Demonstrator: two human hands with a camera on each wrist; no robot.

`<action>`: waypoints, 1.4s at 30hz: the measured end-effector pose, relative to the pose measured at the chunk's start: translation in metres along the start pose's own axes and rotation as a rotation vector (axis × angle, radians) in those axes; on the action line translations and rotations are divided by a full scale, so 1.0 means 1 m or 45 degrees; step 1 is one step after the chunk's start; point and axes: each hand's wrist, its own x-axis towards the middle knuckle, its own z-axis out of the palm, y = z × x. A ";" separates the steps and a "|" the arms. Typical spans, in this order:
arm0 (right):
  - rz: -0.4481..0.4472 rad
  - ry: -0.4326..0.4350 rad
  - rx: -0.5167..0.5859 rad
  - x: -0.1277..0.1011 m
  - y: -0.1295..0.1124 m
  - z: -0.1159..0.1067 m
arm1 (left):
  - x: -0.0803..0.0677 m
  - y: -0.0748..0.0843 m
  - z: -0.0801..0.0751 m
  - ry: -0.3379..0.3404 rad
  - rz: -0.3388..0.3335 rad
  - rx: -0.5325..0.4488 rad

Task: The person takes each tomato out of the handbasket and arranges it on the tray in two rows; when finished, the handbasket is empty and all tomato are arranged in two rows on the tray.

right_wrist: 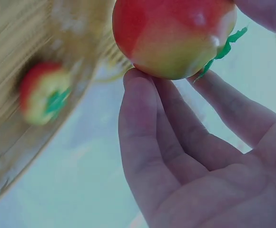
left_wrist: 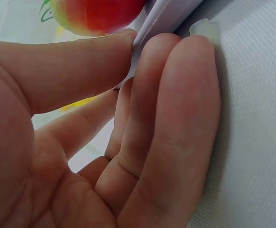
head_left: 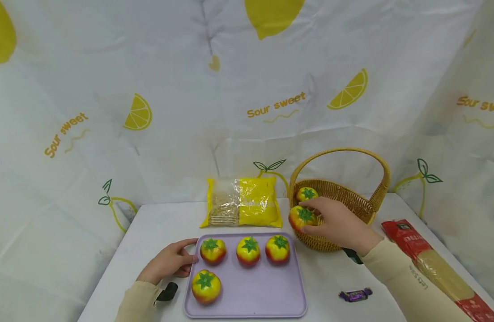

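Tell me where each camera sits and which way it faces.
Head: on the head, looking forward and down at the purple tray and wicker basket; left hand, right hand and sleeves show.
Left wrist: on that wrist, facing the tray's edge; palm and fingers show.
Right wrist: on that wrist, facing the held red-and-yellow fruit; palm and fingers show.
Shared: head and right wrist both show that fruit and the basket.
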 end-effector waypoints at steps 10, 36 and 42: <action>-0.113 -0.094 0.120 -0.007 -0.066 0.048 | 0.003 -0.004 -0.001 -0.013 -0.003 0.003; -0.235 -0.356 0.216 -0.026 -0.093 0.125 | 0.005 -0.005 -0.002 0.005 -0.022 0.001; -0.210 -0.383 0.213 -0.027 -0.094 0.125 | 0.005 -0.003 -0.001 0.004 -0.010 0.000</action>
